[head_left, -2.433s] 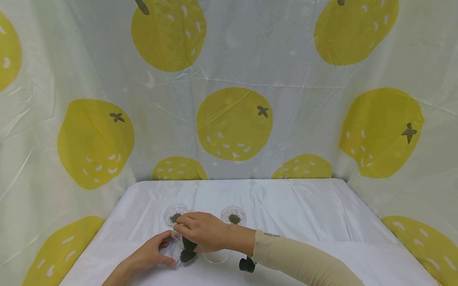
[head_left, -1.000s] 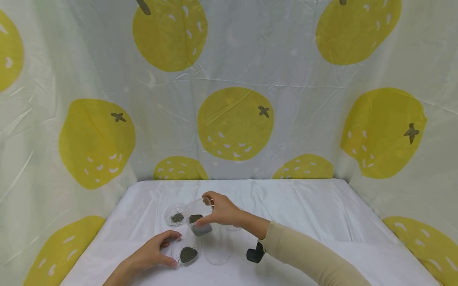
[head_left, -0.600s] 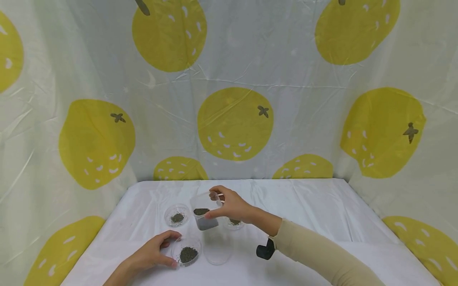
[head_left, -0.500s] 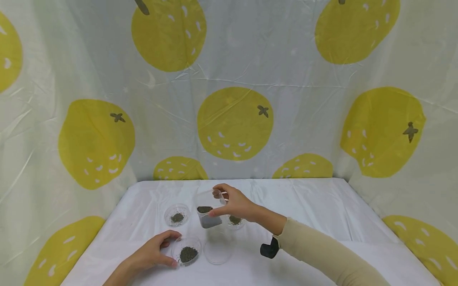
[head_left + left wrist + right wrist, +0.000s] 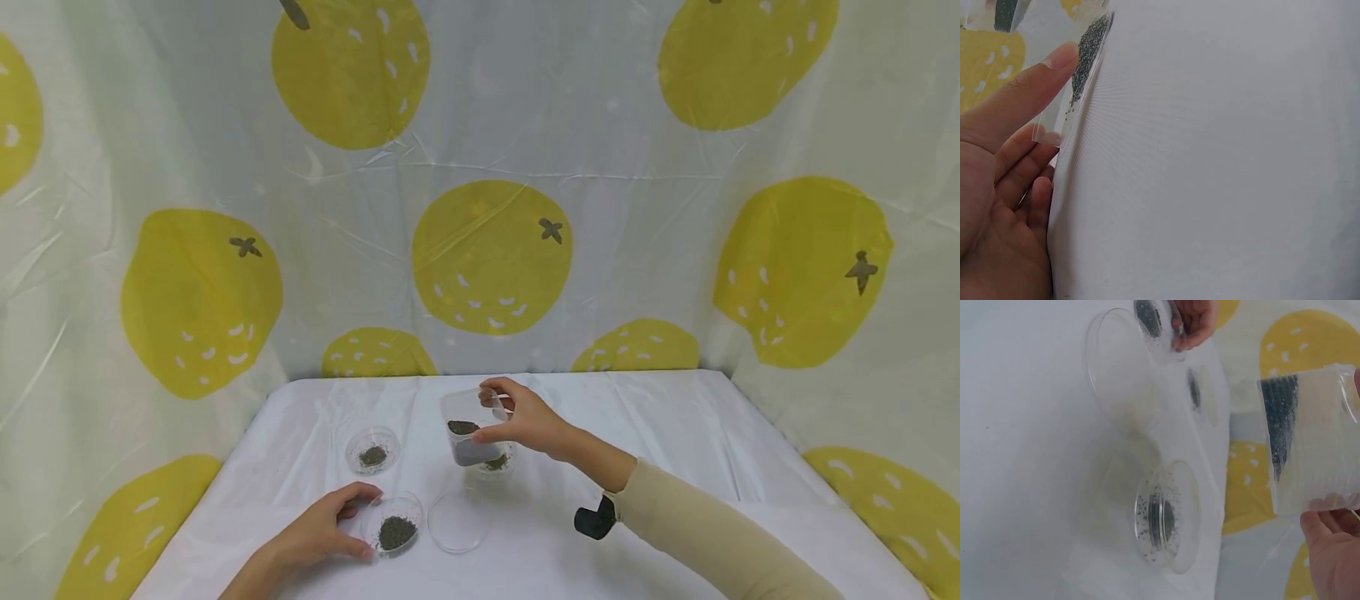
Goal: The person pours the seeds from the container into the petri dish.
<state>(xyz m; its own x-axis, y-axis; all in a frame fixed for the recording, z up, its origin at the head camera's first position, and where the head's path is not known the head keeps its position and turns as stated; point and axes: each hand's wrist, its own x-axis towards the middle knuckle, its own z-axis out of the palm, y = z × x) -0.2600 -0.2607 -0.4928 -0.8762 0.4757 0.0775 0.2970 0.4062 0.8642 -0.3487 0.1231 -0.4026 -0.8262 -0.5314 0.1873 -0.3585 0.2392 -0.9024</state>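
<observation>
My right hand (image 5: 528, 423) grips a clear plastic tub (image 5: 476, 406) by its side, raised over the white cloth. Dark granules (image 5: 1280, 415) fill its lower part, sloping to one side in the right wrist view. My left hand (image 5: 326, 527) holds a clear petri dish (image 5: 401, 500) at its left rim, with thumb in front and fingers behind. A heap of dark granules (image 5: 396, 533) lies in this dish. Behind the tub, partly hidden, stands another petri dish (image 5: 1141, 534) with granules and a clear round piece leaning on it.
A petri dish (image 5: 384, 436) with a small granule heap stands at the back left. Right of the left hand's dish lies a clear round lid or dish (image 5: 460, 521). A lemon-print curtain (image 5: 491, 258) encloses the white cloth (image 5: 645, 450).
My right hand has lifted the tub from over the near dish and carried it right and away, and the tub stands more upright. The left hand stays at its dish, where the granules show.
</observation>
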